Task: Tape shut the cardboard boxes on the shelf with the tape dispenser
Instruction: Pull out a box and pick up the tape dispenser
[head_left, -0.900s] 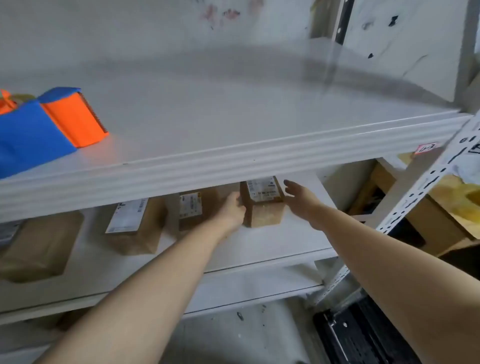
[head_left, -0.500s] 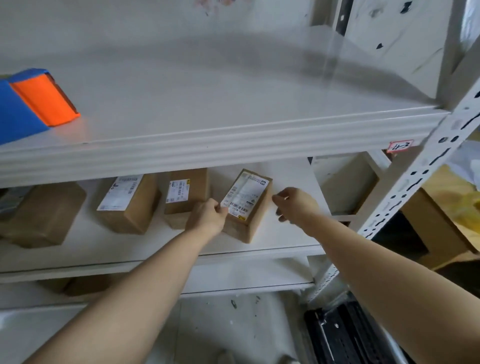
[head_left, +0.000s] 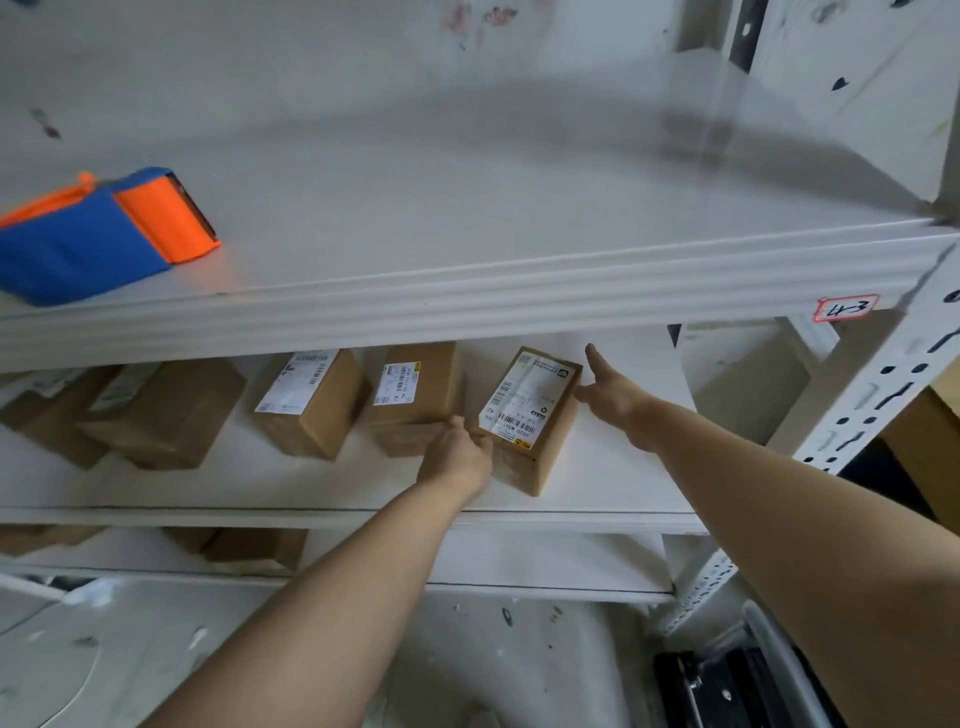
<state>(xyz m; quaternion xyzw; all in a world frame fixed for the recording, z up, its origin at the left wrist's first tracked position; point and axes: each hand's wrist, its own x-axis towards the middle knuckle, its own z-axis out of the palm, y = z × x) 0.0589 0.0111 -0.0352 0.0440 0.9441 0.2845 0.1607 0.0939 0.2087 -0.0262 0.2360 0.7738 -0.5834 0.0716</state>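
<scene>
White shelf (head_left: 613, 486), labelled cardboard box (head_left: 530, 410) on its middle level — right hand (head_left: 615, 397) spread against it, left hand (head_left: 457, 460) at its corner, grip unclear, tape dispenser (head_left: 98, 234) above

The upper shelf's front lip (head_left: 467, 291) overhangs the row of cardboard boxes on the middle shelf (head_left: 597, 512), and both hands reach in under it. The left hand (head_left: 460, 457) fills the narrow gap between the labelled box (head_left: 530, 415) and its neighbouring box (head_left: 415, 395). To the right, bare board runs from the right hand (head_left: 613, 395) toward the perforated upright post (head_left: 883, 395). Up top, open surface lies right of the tape dispenser (head_left: 104, 234).
</scene>
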